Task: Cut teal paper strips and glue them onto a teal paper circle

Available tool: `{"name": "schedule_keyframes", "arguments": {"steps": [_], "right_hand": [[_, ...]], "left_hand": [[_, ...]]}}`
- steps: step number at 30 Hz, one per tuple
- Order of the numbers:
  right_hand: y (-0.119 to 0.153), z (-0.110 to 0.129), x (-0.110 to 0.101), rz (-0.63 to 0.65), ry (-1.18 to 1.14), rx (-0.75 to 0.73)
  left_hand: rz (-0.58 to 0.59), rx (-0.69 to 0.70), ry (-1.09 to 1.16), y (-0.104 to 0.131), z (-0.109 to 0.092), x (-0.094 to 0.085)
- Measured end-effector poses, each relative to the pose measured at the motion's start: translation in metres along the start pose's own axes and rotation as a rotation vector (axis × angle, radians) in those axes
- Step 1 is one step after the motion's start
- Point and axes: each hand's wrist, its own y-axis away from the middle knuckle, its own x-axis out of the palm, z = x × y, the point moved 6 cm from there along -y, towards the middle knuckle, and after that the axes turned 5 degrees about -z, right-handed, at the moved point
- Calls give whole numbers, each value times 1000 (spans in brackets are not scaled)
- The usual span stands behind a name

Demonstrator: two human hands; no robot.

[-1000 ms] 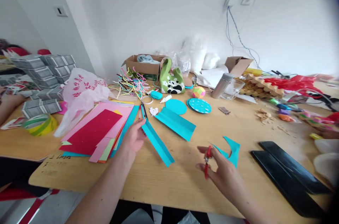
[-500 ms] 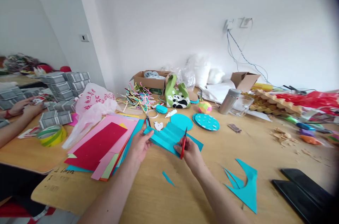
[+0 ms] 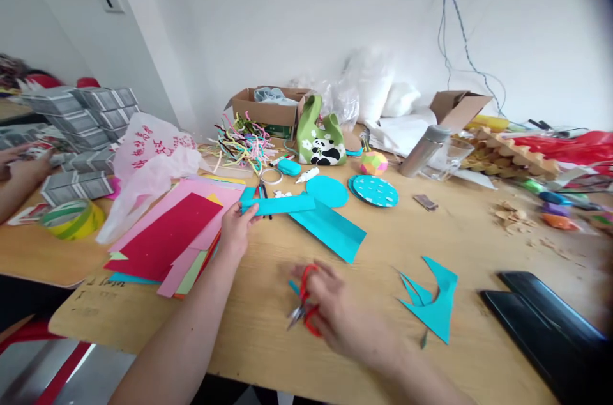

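Observation:
A blue paper strip (image 3: 282,204) is pinched at its left end by my left hand (image 3: 239,223). My right hand (image 3: 323,296), smeared by motion, holds red-handled scissors (image 3: 309,299) low over the table, their tips pointing toward the lower left. A wider blue paper piece (image 3: 335,232) lies behind and right of the strip. Behind it is a flat blue disc (image 3: 327,191), with white-spotted blue discs (image 3: 376,190) to its right. Blue offcuts (image 3: 443,303) lie on the table at the right. The stack of coloured paper (image 3: 167,232) sits left of my left hand.
A steel flask (image 3: 424,151) and a glass mug (image 3: 447,159) stand at the back right. Black flat objects (image 3: 531,341) lie at the right front. A green panda bag (image 3: 320,140) and pipe cleaners (image 3: 242,143) are behind. Another person's hands (image 3: 29,165) show far left.
My right hand has come away from the blue paper toward me with the scissors. A strip in my left hand is now apart from the wider piece. The view has tilted down.

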Motion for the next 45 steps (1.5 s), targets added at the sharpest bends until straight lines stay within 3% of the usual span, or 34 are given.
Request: {"name": "schedule_keyframes", "arguments": {"steps": [2, 4, 8, 11, 14, 16, 18, 20, 22, 25, 31, 39, 45], "right_hand": [[11, 7, 16, 115, 96, -86], [27, -4, 17, 151, 190, -65], [75, -46, -28, 132, 376, 115], [98, -70, -77, -41, 437, 228], [79, -81, -97, -304, 286, 360], [47, -81, -84, -474, 33, 461], [10, -74, -62, -696, -290, 465], [-21, -71, -32, -790, -555, 524], [-37, -72, -9, -895, -766, 550], [-38, -79, 9, -927, -921, 516], [-8, -100, -5, -1106, -830, 599], [-19, -98, -7, -981, -934, 554], [-20, -90, -9, -983, -999, 501]], "left_hand": [[6, 8, 18, 0, -3, 1], [1, 14, 40, 0, -7, 1], [-23, 33, 101, -2, -18, -2], [-35, 23, 141, -1, -24, -4], [-16, -4, 163, 3, -23, -2], [19, -21, 167, 7, -18, 3], [53, -108, 217, 12, -6, 9], [48, -206, 255, 20, 8, 13], [71, -290, 272, 31, 19, 19], [179, -375, 247, 50, 31, 31], [290, -406, 25, 75, 46, 38], [673, -508, -292, 93, 52, 48], [672, -425, -326, 95, 46, 50]]}}
